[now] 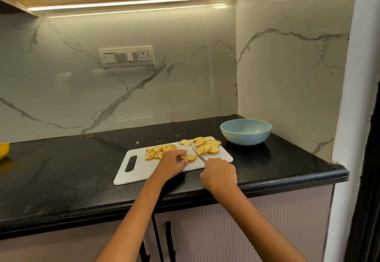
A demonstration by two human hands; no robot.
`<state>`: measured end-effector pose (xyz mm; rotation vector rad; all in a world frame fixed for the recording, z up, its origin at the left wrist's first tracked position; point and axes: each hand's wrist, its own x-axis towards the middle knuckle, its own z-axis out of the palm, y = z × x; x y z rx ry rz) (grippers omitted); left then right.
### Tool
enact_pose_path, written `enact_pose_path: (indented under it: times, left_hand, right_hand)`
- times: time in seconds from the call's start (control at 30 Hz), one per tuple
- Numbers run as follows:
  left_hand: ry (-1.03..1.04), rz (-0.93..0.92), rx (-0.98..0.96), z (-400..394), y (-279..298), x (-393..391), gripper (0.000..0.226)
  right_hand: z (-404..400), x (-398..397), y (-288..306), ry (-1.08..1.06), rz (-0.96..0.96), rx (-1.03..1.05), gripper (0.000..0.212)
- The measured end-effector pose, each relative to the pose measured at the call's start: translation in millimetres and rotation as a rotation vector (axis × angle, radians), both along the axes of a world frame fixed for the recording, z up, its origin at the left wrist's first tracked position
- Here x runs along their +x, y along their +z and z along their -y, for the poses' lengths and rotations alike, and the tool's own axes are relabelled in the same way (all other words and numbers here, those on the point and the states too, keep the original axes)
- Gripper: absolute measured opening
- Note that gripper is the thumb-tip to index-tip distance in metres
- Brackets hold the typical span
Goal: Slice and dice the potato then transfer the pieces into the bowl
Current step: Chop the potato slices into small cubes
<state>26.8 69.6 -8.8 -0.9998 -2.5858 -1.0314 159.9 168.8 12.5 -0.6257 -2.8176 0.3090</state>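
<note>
1. Nearest the camera, two bare forearms reach forward over the rounded front edge of the black countertop (61,179), above ribbed cabinet doors (267,220) with dark vertical handles.
2. The right hand (219,174) is clenched around the handle of a knife (198,154); the handle is hidden inside the fist, and the thin blade points away and to the left, its tip over the board between the hands and the slices.
3. The left hand (171,162) pinches a small stack of potato slices (188,157) flat on the board, with the fingertips curled over its top and the thumb at its near edge. The blade lies just to the right of this stack.
4. The white cutting board (139,171) lies at an angle on the countertop, its cut-out handle at the left end.
5. Diced potato pieces (159,151) form a loose pile near the middle of the board, just behind the left hand.
6. Uncut round slices (207,145) overlap in a heap at the board's far right corner, with a couple more (185,142) just left of them.
7. A pale blue bowl (246,132) stands on the countertop just beyond the board's right corner; no potato shows inside.
8. A yellow dish (3,149) sits at the far left edge.
9. A switch panel (126,56) is set in the marble wall behind.
</note>
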Motion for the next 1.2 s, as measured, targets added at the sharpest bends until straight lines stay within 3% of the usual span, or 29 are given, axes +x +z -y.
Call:
enact_pose_path:
  times: [0.53, 0.8, 1.2]
  left_hand:
    - [-0.01, -0.009, 0.06, 1, -1, 3, 0.046]
    - [-0.03, -0.04, 0.05, 0, 0, 0, 0.043]
    - [0.038, -0.097, 0.105, -1, -2, 5, 0.037]
  right_hand:
    - [10, -9, 6, 0.0, 0.001, 0.004, 0.025]
    - [21, -12, 0, 0.003, 0.043, 0.129, 0.027]
    - [22, -20, 6, 0.003, 0.021, 0.038, 0.025]
